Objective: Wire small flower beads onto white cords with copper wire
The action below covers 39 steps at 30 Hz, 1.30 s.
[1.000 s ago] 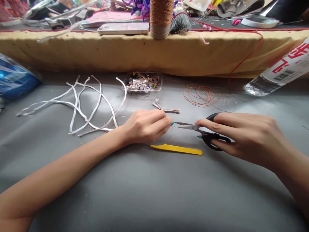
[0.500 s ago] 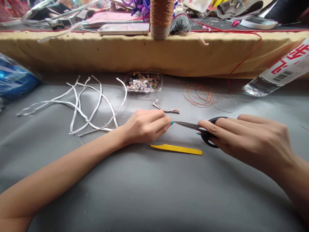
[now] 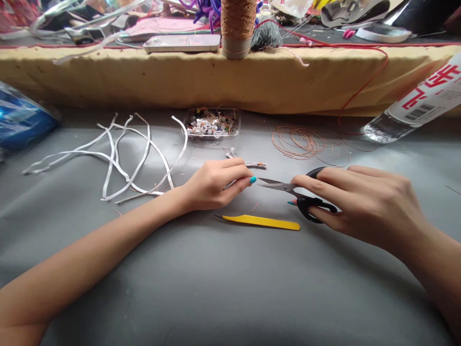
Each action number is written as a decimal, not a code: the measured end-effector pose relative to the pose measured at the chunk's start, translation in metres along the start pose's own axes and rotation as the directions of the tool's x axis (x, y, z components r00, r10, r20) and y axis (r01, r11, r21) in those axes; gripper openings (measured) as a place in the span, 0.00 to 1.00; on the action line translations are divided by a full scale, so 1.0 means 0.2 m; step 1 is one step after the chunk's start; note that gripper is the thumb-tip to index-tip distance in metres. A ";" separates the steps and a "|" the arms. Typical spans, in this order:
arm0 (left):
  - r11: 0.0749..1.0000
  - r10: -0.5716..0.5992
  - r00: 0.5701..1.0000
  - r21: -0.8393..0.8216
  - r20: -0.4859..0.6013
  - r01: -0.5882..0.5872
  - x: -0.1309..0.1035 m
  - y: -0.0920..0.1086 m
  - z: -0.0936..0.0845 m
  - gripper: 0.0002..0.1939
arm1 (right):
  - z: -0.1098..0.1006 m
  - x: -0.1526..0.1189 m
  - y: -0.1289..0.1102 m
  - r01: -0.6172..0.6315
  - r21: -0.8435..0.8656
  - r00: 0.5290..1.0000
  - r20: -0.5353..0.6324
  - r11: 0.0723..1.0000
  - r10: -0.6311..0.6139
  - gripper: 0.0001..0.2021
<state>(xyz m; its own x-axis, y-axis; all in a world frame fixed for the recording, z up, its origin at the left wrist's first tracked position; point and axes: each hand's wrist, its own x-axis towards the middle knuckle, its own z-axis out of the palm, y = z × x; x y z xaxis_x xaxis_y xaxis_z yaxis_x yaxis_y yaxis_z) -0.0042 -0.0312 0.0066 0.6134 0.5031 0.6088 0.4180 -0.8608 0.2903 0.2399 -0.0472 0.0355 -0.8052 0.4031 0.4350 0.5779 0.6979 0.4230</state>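
My right hand (image 3: 367,206) grips black-handled scissors (image 3: 304,202), their blades slightly parted and pointing left. Just short of the blade tips is my left hand (image 3: 223,185), pinched with thumb against fingers; whatever it holds is hidden or too small to name. Below the left hand lies a pair of yellow tweezers (image 3: 264,222) with a short bit of thin thread beside it. Behind the left hand rests a small bundle of white and grey strands (image 3: 255,165) with an orange-brown binding, partly covered by the hand.
White flat cords (image 3: 124,175) lie crossed at the left. A clear tray (image 3: 212,124) of small beads stands at the back, with a coil of copper-coloured thread (image 3: 298,142) right of it. A tilted bottle (image 3: 414,108) is far right; a cluttered yellow-clothed ledge (image 3: 144,77) runs behind.
The scissor blades have parted and their tips have moved slightly away from my left fingertips. My left thumb has turned, so its blue nail now shows more fully.
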 end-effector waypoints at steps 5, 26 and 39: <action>1.000 -0.009 0.998 -0.013 0.057 0.010 -0.01 -0.01 0.00 0.11 | 0.00 0.01 0.00 0.025 -0.033 0.999 -0.022 0.999 -0.026 0.09; 0.994 -0.035 0.993 -0.097 0.116 0.047 0.01 -0.01 -0.01 0.11 | -0.03 0.01 -0.01 0.056 -0.118 0.998 0.016 0.991 -0.054 0.07; 0.992 -0.043 0.991 -0.111 0.127 0.057 0.00 -0.01 -0.01 0.10 | -0.04 0.02 -0.01 0.101 -0.116 0.994 -0.036 0.988 -0.105 0.07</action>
<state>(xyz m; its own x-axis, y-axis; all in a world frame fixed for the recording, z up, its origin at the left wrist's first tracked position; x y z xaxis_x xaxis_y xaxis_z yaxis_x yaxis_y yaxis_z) -0.0063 -0.0290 0.0082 0.6750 0.5450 0.4974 0.3754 -0.8340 0.4043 0.2374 -0.0515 0.0428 -0.8563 0.3057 0.4162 0.5055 0.6612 0.5544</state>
